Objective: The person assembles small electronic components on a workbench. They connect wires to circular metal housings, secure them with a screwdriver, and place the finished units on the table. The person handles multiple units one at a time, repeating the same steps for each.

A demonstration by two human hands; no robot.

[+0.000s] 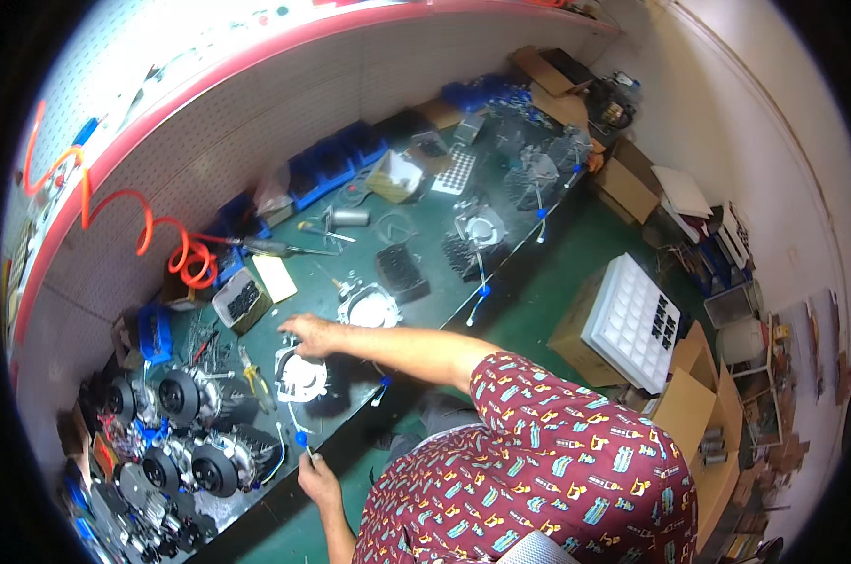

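Left of a row of blue bins [335, 167] hangs an orange hose [149, 222].

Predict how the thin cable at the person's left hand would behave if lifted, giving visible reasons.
The cable is probably floppy: it looks thin, and similar cables droop over the bench edge. The blue piece, bulkier than the rest, may make it swing. Lifting could tug the white unit, since it seems attached.
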